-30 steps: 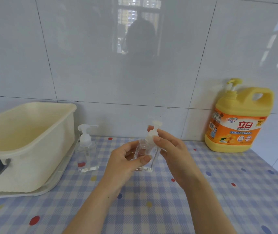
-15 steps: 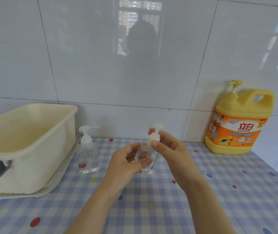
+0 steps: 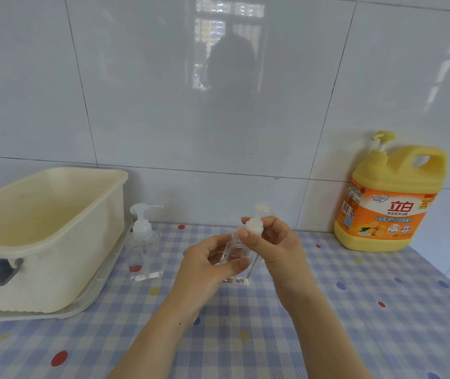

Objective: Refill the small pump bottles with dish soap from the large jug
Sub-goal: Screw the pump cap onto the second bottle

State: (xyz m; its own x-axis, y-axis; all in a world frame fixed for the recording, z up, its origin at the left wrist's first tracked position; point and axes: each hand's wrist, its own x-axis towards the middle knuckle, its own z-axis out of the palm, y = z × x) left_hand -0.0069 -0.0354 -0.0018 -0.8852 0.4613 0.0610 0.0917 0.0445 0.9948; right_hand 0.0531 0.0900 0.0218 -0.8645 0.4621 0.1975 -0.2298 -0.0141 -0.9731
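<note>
Near the middle of the worktop (image 3: 355, 324), which is covered by a blue-and-white checked cloth with coloured dots, both hands are on one small clear pump bottle (image 3: 233, 250). The left hand (image 3: 207, 266) wraps round the bottle's body, with the thumb lying across its near face. The right hand (image 3: 275, 247) pinches the white pump collar (image 3: 254, 227) at the top between thumb and fingers, and the nozzle pokes up just behind the fingers. The bottle leans a little to the left. Its thick base sits low by the cloth, though whether it touches the cloth cannot be told. A second small pump bottle (image 3: 143, 242) stands upright to the left, apart from the hands and just beside a cream plastic basin (image 3: 54, 214), and looks nearly empty. The basin rests in a pale tray (image 3: 103, 291) at the left edge of the worktop. The large yellow jug (image 3: 390, 203) of dish soap has an orange label and its own yellow pump, and it stands at the far right against the white tiled wall (image 3: 136, 91), well apart from both small bottles.
</note>
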